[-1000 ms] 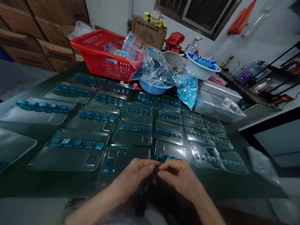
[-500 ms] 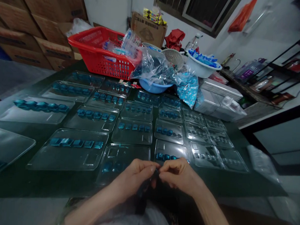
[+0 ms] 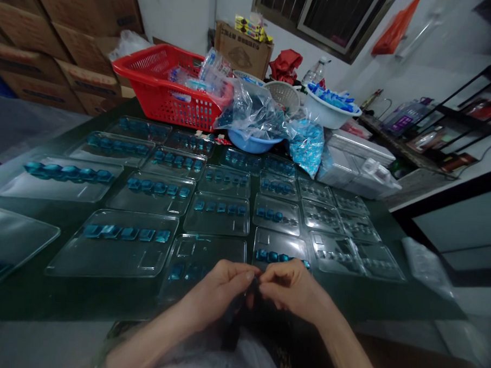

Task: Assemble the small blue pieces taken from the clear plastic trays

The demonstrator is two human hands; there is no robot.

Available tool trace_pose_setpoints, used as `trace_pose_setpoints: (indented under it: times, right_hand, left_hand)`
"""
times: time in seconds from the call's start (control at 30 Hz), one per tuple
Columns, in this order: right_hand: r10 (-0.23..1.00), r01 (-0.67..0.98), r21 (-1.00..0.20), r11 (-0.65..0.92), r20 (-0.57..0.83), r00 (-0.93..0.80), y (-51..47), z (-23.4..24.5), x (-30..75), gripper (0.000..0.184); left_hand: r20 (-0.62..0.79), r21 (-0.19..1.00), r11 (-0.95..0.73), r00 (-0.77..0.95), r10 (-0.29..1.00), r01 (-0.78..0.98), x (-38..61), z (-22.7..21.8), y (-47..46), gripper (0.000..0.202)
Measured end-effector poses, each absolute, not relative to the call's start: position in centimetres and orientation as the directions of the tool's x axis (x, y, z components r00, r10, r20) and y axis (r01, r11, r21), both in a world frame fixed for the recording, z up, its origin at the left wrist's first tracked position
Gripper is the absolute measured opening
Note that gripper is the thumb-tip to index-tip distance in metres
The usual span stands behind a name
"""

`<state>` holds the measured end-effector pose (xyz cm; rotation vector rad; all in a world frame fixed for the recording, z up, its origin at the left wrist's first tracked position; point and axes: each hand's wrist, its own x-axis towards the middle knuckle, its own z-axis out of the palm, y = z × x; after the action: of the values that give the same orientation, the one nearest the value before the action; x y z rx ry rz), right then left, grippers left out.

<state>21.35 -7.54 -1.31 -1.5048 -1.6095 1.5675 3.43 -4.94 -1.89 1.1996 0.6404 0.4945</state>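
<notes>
My left hand (image 3: pixel 218 291) and my right hand (image 3: pixel 292 289) meet fingertip to fingertip at the table's near edge, both pinching a small dark item (image 3: pixel 254 286) too small to identify. Just beyond them lie two clear plastic trays: one (image 3: pixel 203 266) with a few blue pieces in it in front of my left hand, another (image 3: pixel 279 248) with a row of blue pieces in front of my right hand. Several more clear trays (image 3: pixel 217 215) with rows of blue pieces cover the dark table (image 3: pixel 81 299).
At the back stand a red basket (image 3: pixel 168 94), a blue bowl (image 3: pixel 253 143) under clear bags, a white bowl (image 3: pixel 330 112) of blue packets and a stack of empty trays (image 3: pixel 358 167). Cardboard boxes (image 3: pixel 52 40) are piled at the left, a shelf (image 3: pixel 471 123) at the right.
My hands stay together at the near edge with only slight finger movement. The view has shifted a little.
</notes>
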Motion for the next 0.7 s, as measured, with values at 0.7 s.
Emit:
trace_pose_setpoints:
  times: [0.7]
  right_hand:
    - [0.968,0.782,-0.596,0.181,-0.031,-0.247,-8.0,-0.9,19.1,0.011]
  left_hand:
    - [-0.187,0.959,0.282,0.686,0.703,-0.028,3.5,-2.1,-5.1,0.018]
